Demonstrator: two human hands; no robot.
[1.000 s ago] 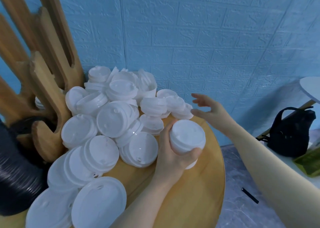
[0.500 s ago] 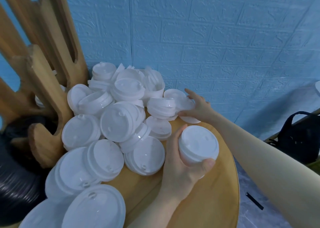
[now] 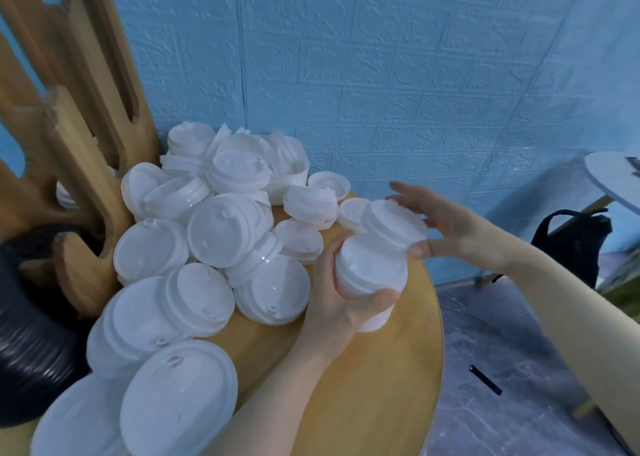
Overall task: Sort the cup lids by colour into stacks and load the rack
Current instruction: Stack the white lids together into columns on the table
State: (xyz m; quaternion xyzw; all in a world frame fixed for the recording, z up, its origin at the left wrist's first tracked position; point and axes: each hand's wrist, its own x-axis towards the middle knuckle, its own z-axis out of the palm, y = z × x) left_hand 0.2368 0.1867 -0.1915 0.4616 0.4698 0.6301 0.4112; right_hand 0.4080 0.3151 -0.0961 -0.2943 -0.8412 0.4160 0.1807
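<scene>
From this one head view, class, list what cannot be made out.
- Stack of white lids: its count, the left hand wraps it.
- Wooden rack: top and left cut by the frame edge; its load is hidden.
- Right hand: motion blur hides its contact with the tilted lid.

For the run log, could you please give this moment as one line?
left hand: grips lid stack | right hand: holds lids over stack | rack: not yet loaded
</scene>
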